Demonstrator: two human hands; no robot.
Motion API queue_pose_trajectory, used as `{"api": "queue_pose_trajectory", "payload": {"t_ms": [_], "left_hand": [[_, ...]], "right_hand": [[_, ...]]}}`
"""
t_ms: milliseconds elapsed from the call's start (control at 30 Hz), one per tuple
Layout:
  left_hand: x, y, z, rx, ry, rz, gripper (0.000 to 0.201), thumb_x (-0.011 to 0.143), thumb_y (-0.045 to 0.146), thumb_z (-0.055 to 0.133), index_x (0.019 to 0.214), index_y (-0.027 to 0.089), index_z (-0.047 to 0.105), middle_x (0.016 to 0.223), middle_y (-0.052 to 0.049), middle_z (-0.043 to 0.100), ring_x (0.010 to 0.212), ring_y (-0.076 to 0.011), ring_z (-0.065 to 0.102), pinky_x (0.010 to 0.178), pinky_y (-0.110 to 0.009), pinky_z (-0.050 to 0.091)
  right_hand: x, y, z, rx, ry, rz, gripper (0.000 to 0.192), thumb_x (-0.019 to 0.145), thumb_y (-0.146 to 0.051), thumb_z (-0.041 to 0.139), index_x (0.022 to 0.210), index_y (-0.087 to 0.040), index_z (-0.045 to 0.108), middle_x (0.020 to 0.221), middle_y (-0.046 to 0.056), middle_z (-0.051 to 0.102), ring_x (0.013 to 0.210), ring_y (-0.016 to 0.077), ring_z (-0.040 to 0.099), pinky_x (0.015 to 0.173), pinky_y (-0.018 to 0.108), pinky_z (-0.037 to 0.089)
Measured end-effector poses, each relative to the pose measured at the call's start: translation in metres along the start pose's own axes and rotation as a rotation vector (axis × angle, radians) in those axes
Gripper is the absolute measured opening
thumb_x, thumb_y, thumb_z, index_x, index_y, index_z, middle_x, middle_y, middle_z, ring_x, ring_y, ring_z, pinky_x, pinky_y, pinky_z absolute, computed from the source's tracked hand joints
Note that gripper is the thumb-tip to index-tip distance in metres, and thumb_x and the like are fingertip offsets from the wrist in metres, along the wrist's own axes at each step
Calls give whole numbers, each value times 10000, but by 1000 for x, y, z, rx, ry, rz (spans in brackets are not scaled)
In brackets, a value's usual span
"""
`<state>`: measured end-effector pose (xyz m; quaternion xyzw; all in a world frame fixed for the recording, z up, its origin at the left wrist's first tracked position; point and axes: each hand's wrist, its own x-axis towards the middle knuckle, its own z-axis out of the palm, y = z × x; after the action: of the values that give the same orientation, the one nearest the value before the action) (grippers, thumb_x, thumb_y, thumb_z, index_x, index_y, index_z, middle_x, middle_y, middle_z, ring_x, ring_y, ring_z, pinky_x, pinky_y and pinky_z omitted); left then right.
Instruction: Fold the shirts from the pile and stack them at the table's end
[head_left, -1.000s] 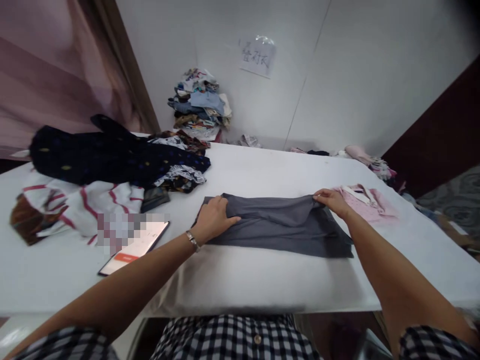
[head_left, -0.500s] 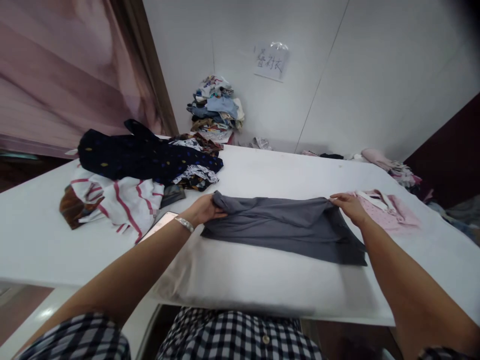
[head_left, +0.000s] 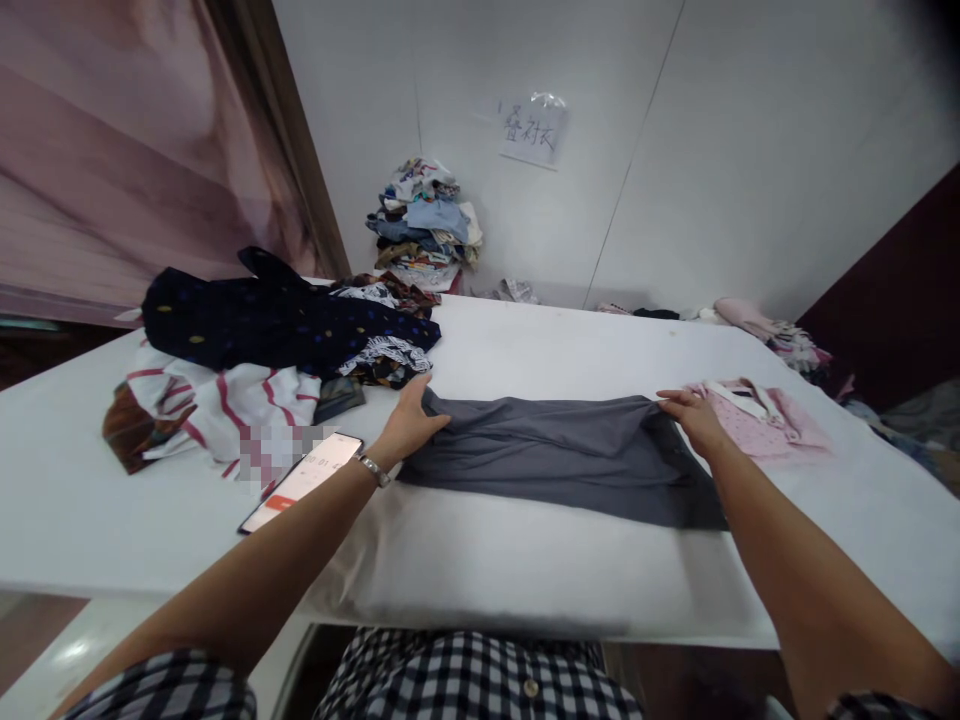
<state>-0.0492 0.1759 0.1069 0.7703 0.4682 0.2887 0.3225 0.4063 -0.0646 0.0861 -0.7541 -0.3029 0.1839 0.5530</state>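
Folding the grey cloth (head_left: pixel 555 455) on the white bench (head_left: pixel 525 560): my left hand (head_left: pixel 409 425) lies flat and open on its left end, my right hand (head_left: pixel 694 420) pinches its right corner; next both ends need pressing flat

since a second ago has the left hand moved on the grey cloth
Yes. The left hand has slid off the top of the flat grey folded cloth to its left end, toward the smartphone lying on the white table.
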Motion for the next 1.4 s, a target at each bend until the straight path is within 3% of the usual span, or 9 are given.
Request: {"api": "queue_pose_trajectory", "payload": {"t_ms": [100, 267, 500, 633, 833, 1033, 1167, 1267, 1400], "left_hand": [[3, -6, -1, 132, -67, 41, 675, 618, 165, 669, 1283, 153, 553, 1448, -142, 450, 1353, -294, 411, 1133, -342, 321], [9, 1, -10, 130, -12, -68, 347, 708, 320, 649, 1017, 163, 667, 1105, -125, 669, 1036, -291, 610, 963, -386, 449], [15, 30, 1, -643, 129, -240, 233, 705, 282, 631, 920, 200, 595, 828, -4, 638, 736, -135, 616, 702, -278, 514], [14, 13, 8, -448, 82, -396, 139, 642, 191, 665, 731, 182, 559, 645, 14, 569, 595, -138, 575, 584, -267, 484], [14, -16, -6, -209, 56, -360, 157, 651, 314, 708, 636, 196, 606, 537, -13, 567, 637, -206, 592, 598, -285, 434], [10, 2, -5, 242, -83, 91, 368, 699, 514, 672, 912, 216, 709, 1178, -106, 668, 1171, -292, 542, 1027, -365, 374], [11, 11, 4, 423, -213, 297, 209, 699, 380, 671, 840, 229, 706, 1185, -116, 672, 1194, -311, 531, 1054, -401, 349], [20, 19, 4, 326, -192, 211, 114, 688, 351, 633, 685, 240, 658, 913, -84, 719, 999, -289, 614, 931, -349, 437], [30, 32, 0, 18, -196, -24, 330, 733, 515, 534, 785, 207, 639, 722, -20, 677, 755, -214, 626, 699, -285, 496]], "right_hand": [[-3, 1, 1, 3, -36, 8, 343, 617, -347, 725, 932, -212, 705, 839, 53, 722, 768, 199, 657, 690, 323, 528], [-7, -2, 4, -74, -125, 42, 412, 607, -358, 751, 993, -220, 705, 884, 43, 720, 807, 194, 654, 733, 318, 512], [3, -9, 3, 11, 44, -57, 390, 596, -316, 677, 972, -212, 696, 710, -2, 642, 673, 158, 607, 647, 288, 499], [6, -5, 5, -146, 90, 4, 386, 603, -289, 613, 965, -188, 700, 698, 11, 654, 598, 148, 568, 554, 270, 454], [4, -1, 14, -243, 157, 46, 413, 583, -221, 577, 963, -143, 721, 637, 16, 651, 505, 133, 509, 485, 256, 385], [3, -11, 22, -387, 19, 10, 347, 620, -195, 606, 943, -183, 731, 795, 51, 721, 691, 181, 623, 643, 279, 470], [0, -16, 22, -417, -30, -17, 364, 664, -265, 671, 1014, -177, 712, 897, 76, 727, 788, 200, 644, 735, 305, 490], [-2, -18, 19, -360, -21, -13, 397, 671, -211, 652, 1062, -155, 694, 853, 61, 716, 737, 174, 634, 705, 282, 487], [-1, -17, 14, -297, 55, -52, 405, 706, -199, 605, 1099, -140, 680, 785, 27, 695, 644, 134, 593, 637, 247, 474]]}}
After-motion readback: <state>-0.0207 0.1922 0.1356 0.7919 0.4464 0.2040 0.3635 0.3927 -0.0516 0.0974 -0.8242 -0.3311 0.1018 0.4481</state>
